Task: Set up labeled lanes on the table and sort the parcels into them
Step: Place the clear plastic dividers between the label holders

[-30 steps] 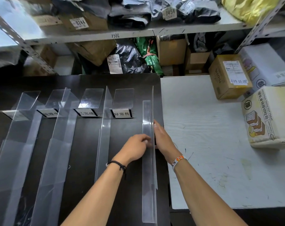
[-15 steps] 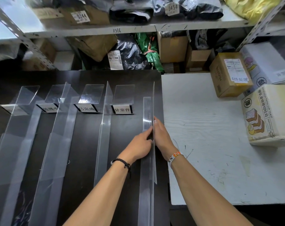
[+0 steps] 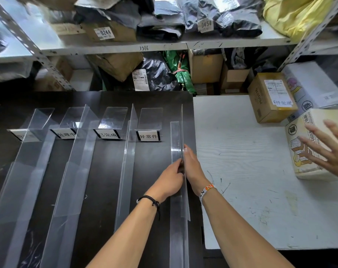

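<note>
**Last of four dividers held at the seam of the two tables**

A grey metal shelving rack [image 3: 110,49] crammed with bags and cartons runs across the back. In front of it are two tabletops side by side: a dark one [image 3: 106,180] on the left and a scuffed white one [image 3: 241,171] on the right.

Four clear acrylic L-shaped dividers [image 3: 125,171] stand lengthwise on the dark top. The rightmost divider [image 3: 176,138] is near the edge where the tops meet.

Three parcels sit on the far right of the white top: a white printed box [image 3: 311,84], a cream carton with a toast drawing [image 3: 299,144] and a brown cardboard box [image 3: 268,101].

Four clear label stands [image 3: 149,126] stand at the lanes' far ends.

The left hand [image 3: 170,178], fingers bent, grips the rightmost divider's upright wall from the left. The right hand [image 3: 191,167] lies flat against the other face, fingers straight and together.

A third hand [image 3: 330,151], another person's, hovers with fingers spread wide over the cream carton.
</note>
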Motion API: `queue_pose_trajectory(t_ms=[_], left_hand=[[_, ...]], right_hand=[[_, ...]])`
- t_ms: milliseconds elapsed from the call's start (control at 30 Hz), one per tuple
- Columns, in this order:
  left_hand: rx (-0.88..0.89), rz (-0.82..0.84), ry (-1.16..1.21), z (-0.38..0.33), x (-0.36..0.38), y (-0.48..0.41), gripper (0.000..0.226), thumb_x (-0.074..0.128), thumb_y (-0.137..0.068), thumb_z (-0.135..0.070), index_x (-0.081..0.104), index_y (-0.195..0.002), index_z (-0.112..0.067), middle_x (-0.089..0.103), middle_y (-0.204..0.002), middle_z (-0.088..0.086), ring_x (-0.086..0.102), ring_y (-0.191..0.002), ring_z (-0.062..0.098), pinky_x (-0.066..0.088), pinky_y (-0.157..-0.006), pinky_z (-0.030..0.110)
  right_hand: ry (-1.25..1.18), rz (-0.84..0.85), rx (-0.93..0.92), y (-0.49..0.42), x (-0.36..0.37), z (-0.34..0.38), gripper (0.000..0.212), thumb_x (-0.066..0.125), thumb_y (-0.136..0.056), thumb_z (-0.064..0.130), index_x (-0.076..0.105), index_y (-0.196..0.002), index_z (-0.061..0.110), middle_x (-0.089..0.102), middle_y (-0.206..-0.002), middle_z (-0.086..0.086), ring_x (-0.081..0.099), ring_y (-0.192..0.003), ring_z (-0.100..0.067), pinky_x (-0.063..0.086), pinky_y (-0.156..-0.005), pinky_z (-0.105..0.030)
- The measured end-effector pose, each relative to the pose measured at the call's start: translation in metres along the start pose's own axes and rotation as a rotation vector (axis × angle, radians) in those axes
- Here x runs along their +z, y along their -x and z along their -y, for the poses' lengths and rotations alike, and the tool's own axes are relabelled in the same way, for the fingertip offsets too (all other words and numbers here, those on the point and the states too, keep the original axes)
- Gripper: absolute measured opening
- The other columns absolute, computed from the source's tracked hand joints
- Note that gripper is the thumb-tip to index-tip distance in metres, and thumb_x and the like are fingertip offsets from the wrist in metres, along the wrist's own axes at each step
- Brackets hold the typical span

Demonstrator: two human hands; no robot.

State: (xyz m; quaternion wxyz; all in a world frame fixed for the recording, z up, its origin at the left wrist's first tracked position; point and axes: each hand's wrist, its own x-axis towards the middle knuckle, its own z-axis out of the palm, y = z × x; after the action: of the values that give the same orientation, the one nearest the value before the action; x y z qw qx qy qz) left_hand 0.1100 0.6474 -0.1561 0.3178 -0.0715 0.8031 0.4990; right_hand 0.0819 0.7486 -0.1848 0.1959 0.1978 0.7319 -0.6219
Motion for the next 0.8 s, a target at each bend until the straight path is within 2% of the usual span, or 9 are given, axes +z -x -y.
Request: queue_pose_trajectory(t_ms=[67, 133, 233, 300, 400, 533, 667, 733, 800], left_hand=[[-0.019, -0.069, 0.107, 0.001, 0.006, 0.005, 0.052, 0.040, -0.108, -0.013, 0.042, -0.156, -0.034, 0.055, -0.147, -0.010, 0.053, -0.133, 0.009, 0.045, -0.114, 0.033], [-0.029, -0.105, 0.164, 0.003, 0.013, 0.011, 0.048, 0.038, -0.111, -0.018, 0.041, -0.156, -0.033, 0.053, -0.148, -0.010, 0.051, -0.131, 0.008, 0.046, -0.108, 0.027], [-0.030, -0.107, 0.165, 0.007, 0.016, 0.007, 0.048, 0.038, -0.110, -0.019, 0.043, -0.156, -0.031, 0.052, -0.152, -0.007, 0.050, -0.135, 0.009, 0.044, -0.110, 0.028], [-0.049, -0.106, 0.174, 0.005, 0.016, 0.004, 0.048, 0.039, -0.109, -0.019, 0.045, -0.155, -0.030, 0.053, -0.149, -0.007, 0.051, -0.135, 0.011, 0.045, -0.112, 0.031], [-0.063, -0.113, 0.171, 0.004, 0.019, 0.002, 0.050, 0.038, -0.107, -0.020, 0.045, -0.155, -0.030, 0.053, -0.151, -0.005, 0.050, -0.139, 0.013, 0.042, -0.119, 0.040], [-0.079, -0.123, 0.192, 0.003, 0.020, 0.005, 0.051, 0.038, -0.107, -0.017, 0.042, -0.157, -0.025, 0.050, -0.153, -0.002, 0.049, -0.139, 0.016, 0.041, -0.120, 0.041], [-0.092, -0.134, 0.231, 0.003, 0.018, 0.006, 0.050, 0.040, -0.109, -0.019, 0.039, -0.159, -0.025, 0.049, -0.156, 0.000, 0.049, -0.140, 0.016, 0.044, -0.118, 0.042], [-0.105, -0.173, 0.257, 0.002, 0.014, 0.008, 0.051, 0.042, -0.110, -0.021, 0.035, -0.160, -0.024, 0.045, -0.159, -0.001, 0.045, -0.143, 0.017, 0.041, -0.120, 0.042], [-0.085, -0.223, 0.248, -0.003, 0.008, 0.010, 0.051, 0.045, -0.110, -0.022, 0.035, -0.160, -0.020, 0.046, -0.158, -0.001, 0.045, -0.143, 0.016, 0.038, -0.119, 0.033]], right_hand=[[-0.044, -0.049, 0.042, 0.003, 0.006, -0.006, 0.070, 0.027, -0.092, 0.071, 0.043, -0.154, 0.043, 0.045, -0.160, 0.008, 0.040, -0.148, -0.019, 0.032, -0.125, -0.051], [-0.154, -0.090, 0.070, 0.004, 0.010, -0.017, 0.071, 0.032, -0.085, 0.077, 0.051, -0.146, 0.046, 0.055, -0.151, 0.008, 0.050, -0.141, -0.019, 0.040, -0.119, -0.053], [-0.267, -0.137, 0.083, 0.006, 0.015, -0.022, 0.057, 0.040, -0.092, 0.067, 0.063, -0.135, 0.036, 0.067, -0.133, 0.001, 0.063, -0.125, -0.019, 0.049, -0.113, -0.052], [-0.302, -0.154, 0.081, 0.007, 0.017, -0.022, 0.050, 0.043, -0.096, 0.060, 0.065, -0.132, 0.034, 0.069, -0.127, 0.001, 0.066, -0.121, -0.018, 0.051, -0.110, -0.050], [-0.355, -0.146, 0.097, 0.006, 0.017, -0.023, 0.050, 0.047, -0.094, 0.058, 0.065, -0.133, 0.031, 0.069, -0.130, -0.003, 0.066, -0.123, -0.022, 0.050, -0.111, -0.050], [-0.375, -0.136, 0.111, 0.005, 0.016, -0.025, 0.053, 0.051, -0.093, 0.056, 0.066, -0.130, 0.022, 0.068, -0.131, -0.013, 0.064, -0.125, -0.030, 0.050, -0.112, -0.053], [-0.339, -0.124, 0.107, 0.004, 0.012, -0.020, 0.052, 0.050, -0.089, 0.056, 0.067, -0.124, 0.022, 0.067, -0.123, -0.006, 0.064, -0.121, -0.028, 0.052, -0.109, -0.051], [-0.332, -0.129, 0.099, 0.006, 0.006, -0.016, 0.048, 0.049, -0.097, 0.052, 0.066, -0.129, 0.021, 0.068, -0.130, -0.008, 0.064, -0.124, -0.027, 0.052, -0.107, -0.049], [-0.316, -0.124, 0.082, 0.009, -0.001, -0.010, 0.043, 0.042, -0.108, 0.044, 0.062, -0.137, 0.018, 0.066, -0.133, -0.008, 0.062, -0.125, -0.024, 0.054, -0.099, -0.040]])
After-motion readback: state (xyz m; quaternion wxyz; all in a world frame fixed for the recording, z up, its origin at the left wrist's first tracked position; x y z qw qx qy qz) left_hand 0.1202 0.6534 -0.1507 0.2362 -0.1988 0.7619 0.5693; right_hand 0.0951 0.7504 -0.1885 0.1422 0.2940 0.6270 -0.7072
